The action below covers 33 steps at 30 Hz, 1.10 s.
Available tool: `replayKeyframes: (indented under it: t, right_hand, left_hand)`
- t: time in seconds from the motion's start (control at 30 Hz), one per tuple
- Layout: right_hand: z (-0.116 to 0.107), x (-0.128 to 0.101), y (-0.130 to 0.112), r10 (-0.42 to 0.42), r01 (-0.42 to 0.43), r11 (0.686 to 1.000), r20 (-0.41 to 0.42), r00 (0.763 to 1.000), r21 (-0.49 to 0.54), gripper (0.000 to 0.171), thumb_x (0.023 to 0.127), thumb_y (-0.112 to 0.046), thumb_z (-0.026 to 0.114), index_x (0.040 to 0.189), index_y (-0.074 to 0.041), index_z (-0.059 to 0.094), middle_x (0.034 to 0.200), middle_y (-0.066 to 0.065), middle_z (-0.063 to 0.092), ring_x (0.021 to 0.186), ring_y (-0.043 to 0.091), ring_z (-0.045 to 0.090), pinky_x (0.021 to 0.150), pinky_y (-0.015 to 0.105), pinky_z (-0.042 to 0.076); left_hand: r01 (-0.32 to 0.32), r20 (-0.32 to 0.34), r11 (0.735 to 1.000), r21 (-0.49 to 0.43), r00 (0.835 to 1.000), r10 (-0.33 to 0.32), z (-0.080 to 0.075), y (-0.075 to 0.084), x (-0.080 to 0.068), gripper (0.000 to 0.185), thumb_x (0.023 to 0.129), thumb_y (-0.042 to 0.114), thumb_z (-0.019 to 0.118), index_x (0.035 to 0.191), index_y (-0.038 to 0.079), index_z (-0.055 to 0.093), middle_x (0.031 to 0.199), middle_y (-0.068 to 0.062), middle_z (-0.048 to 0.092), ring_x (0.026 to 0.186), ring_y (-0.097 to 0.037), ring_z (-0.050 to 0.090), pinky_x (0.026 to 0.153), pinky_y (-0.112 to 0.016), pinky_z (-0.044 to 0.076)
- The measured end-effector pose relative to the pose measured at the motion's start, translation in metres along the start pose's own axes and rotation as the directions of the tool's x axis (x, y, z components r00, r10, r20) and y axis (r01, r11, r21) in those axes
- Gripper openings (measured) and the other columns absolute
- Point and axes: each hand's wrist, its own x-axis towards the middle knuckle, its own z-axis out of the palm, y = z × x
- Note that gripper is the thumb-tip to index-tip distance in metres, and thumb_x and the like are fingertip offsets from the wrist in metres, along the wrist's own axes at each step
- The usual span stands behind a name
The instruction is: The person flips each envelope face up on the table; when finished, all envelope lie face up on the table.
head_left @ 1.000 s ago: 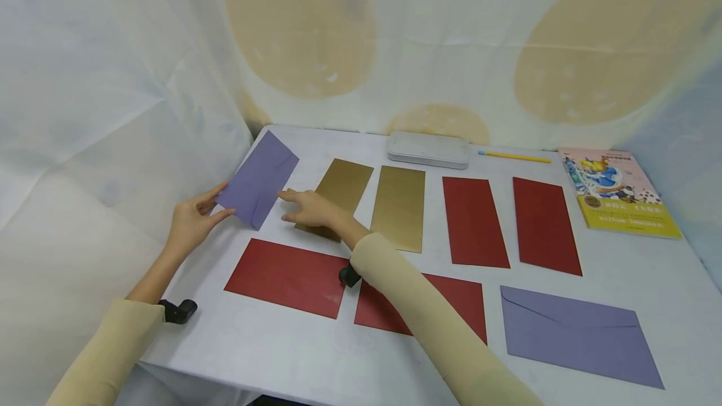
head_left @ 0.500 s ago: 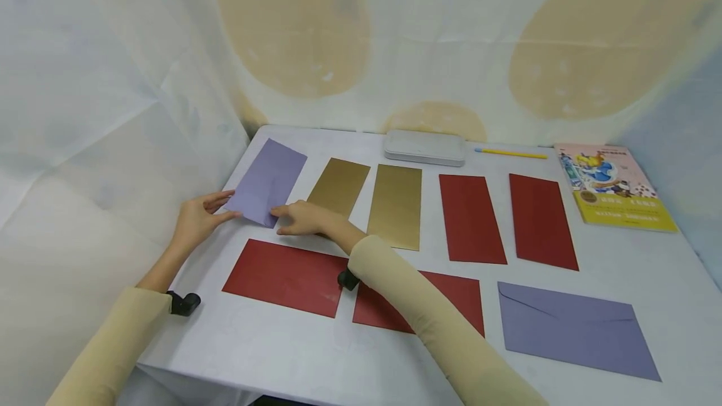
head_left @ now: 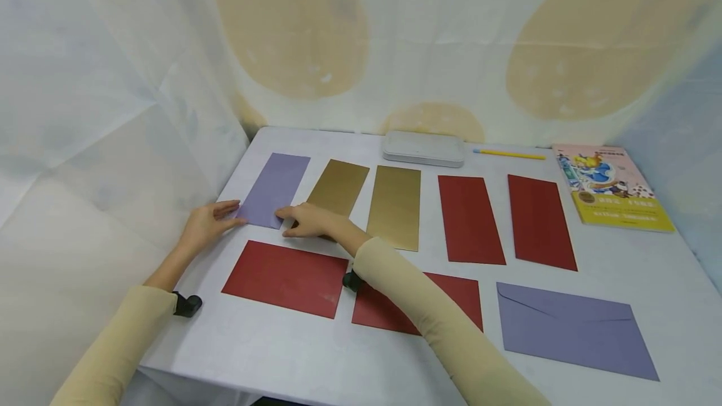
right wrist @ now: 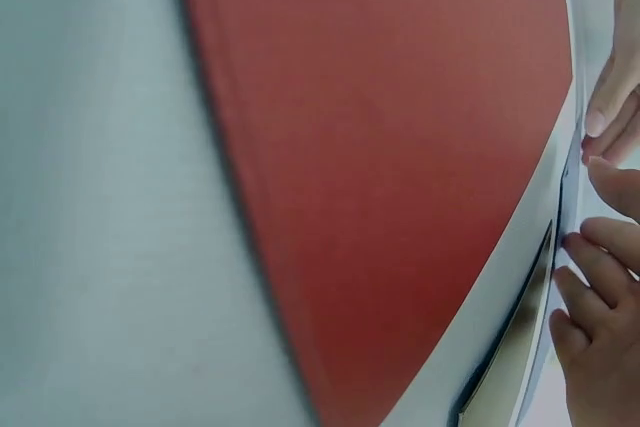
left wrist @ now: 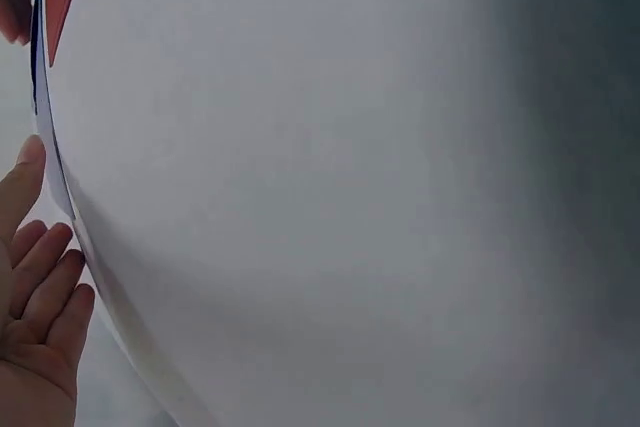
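Pale lavender envelope, oblong, straight-edged — plain face up

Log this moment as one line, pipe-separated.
left hand: at near-left corner | right hand: at near-right corner | object: leftmost purple envelope, lying flat | right neighbour: gold paper | surface: white table

Smooth, matt purple rectangular paper envelopes; gold rectangular paper pieces with a soft metallic sheen; red rectangular paper pieces, smooth and faintly glossy. White counter, matt and cloth-like. Pale grey oblong case, smooth, metal or plastic unclear.
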Motion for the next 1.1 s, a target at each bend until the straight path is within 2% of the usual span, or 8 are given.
replayKeyframes:
  t: [0.13, 0.2, 0.27, 0.43, 0.77, 0.97, 1.03, 1.1]
  right_hand:
    - [-0.001, -0.003, 0.000, -0.039, 0.038, 0.999, -0.024, 0.999, -0.027, 0.053, 0.097, -0.026, 0.059, 0.144, -0.004, 0.044, 0.147, 0.008, 0.043, 0.136, 0.017, 0.037, 0.108, 0.022, 0.028]
    - [-0.002, -0.004, -0.001, -0.054, 0.053, 0.998, -0.039, 0.998, -0.032, 0.051, 0.097, -0.024, 0.059, 0.142, -0.004, 0.047, 0.145, 0.007, 0.046, 0.134, 0.016, 0.041, 0.107, 0.022, 0.030]
    - [-0.003, -0.005, -0.002, -0.066, 0.065, 0.997, -0.048, 0.997, -0.031, 0.048, 0.097, -0.023, 0.059, 0.140, -0.004, 0.050, 0.142, 0.007, 0.050, 0.128, 0.015, 0.048, 0.104, 0.021, 0.035]
    - [-0.004, -0.007, -0.002, -0.062, 0.061, 0.997, -0.028, 0.998, -0.039, 0.045, 0.096, -0.022, 0.061, 0.137, -0.006, 0.054, 0.134, 0.006, 0.057, 0.113, 0.012, 0.058, 0.093, 0.018, 0.042]
    - [-0.004, -0.008, 0.002, -0.021, 0.020, 0.999, -0.015, 1.000, -0.045, 0.045, 0.096, -0.021, 0.061, 0.138, -0.007, 0.053, 0.135, 0.005, 0.057, 0.107, 0.009, 0.059, 0.089, 0.019, 0.042]
    - [-0.009, -0.017, 0.010, -0.053, 0.053, 0.999, -0.019, 0.998, -0.007, 0.050, 0.094, -0.022, 0.064, 0.140, -0.006, 0.050, 0.138, 0.005, 0.054, 0.123, 0.014, 0.052, 0.099, 0.021, 0.038]
    - [-0.012, -0.023, 0.016, -0.056, 0.057, 0.998, -0.029, 0.998, 0.019, 0.052, 0.094, -0.023, 0.065, 0.141, -0.006, 0.050, 0.138, 0.005, 0.054, 0.125, 0.015, 0.050, 0.101, 0.021, 0.038]
    - [-0.016, -0.031, 0.023, -0.057, 0.059, 0.997, -0.045, 0.997, 0.054, 0.052, 0.094, -0.022, 0.065, 0.141, -0.005, 0.049, 0.138, 0.006, 0.054, 0.126, 0.016, 0.050, 0.102, 0.024, 0.038]
  left_hand:
    - [-0.081, 0.017, 0.995, 0.060, 0.997, 0.080, -0.001, 0.006, -0.001, 0.052, 0.078, 0.023, 0.082, 0.121, -0.002, 0.065, 0.117, -0.020, 0.065, 0.110, -0.043, 0.058, 0.087, -0.054, 0.046]
    - [-0.128, 0.043, 0.988, 0.091, 0.991, 0.125, -0.002, 0.010, -0.002, 0.051, 0.078, 0.024, 0.082, 0.120, 0.000, 0.067, 0.116, -0.020, 0.066, 0.109, -0.043, 0.059, 0.085, -0.054, 0.047]
    - [-0.151, 0.084, 0.983, 0.101, 0.986, 0.142, -0.002, 0.014, -0.001, 0.050, 0.079, 0.026, 0.081, 0.121, 0.001, 0.067, 0.116, -0.020, 0.065, 0.109, -0.042, 0.059, 0.086, -0.054, 0.047]
    - [-0.117, 0.152, 0.989, 0.093, 0.983, 0.102, 0.003, 0.019, 0.002, 0.050, 0.080, 0.025, 0.080, 0.121, 0.001, 0.066, 0.118, -0.021, 0.065, 0.111, -0.040, 0.058, 0.089, -0.053, 0.046]
    - [-0.104, 0.165, 0.992, 0.070, 0.982, 0.091, 0.006, 0.024, 0.003, 0.048, 0.081, 0.021, 0.079, 0.121, -0.002, 0.065, 0.120, -0.024, 0.063, 0.114, -0.041, 0.056, 0.092, -0.054, 0.044]
    - [-0.094, 0.156, 0.992, 0.079, 0.984, 0.081, 0.006, 0.028, 0.001, 0.051, 0.081, 0.024, 0.079, 0.124, 0.002, 0.065, 0.122, -0.023, 0.062, 0.116, -0.040, 0.056, 0.093, -0.054, 0.045]
    - [-0.108, 0.132, 0.991, 0.080, 0.987, 0.096, 0.007, 0.032, -0.001, 0.052, 0.081, 0.027, 0.080, 0.125, 0.004, 0.065, 0.122, -0.022, 0.062, 0.114, -0.038, 0.057, 0.090, -0.052, 0.046]
    - [-0.134, 0.111, 0.989, 0.068, 0.986, 0.126, 0.008, 0.038, -0.003, 0.053, 0.080, 0.029, 0.080, 0.125, 0.006, 0.065, 0.120, -0.021, 0.064, 0.094, -0.033, 0.063, 0.079, -0.046, 0.051]
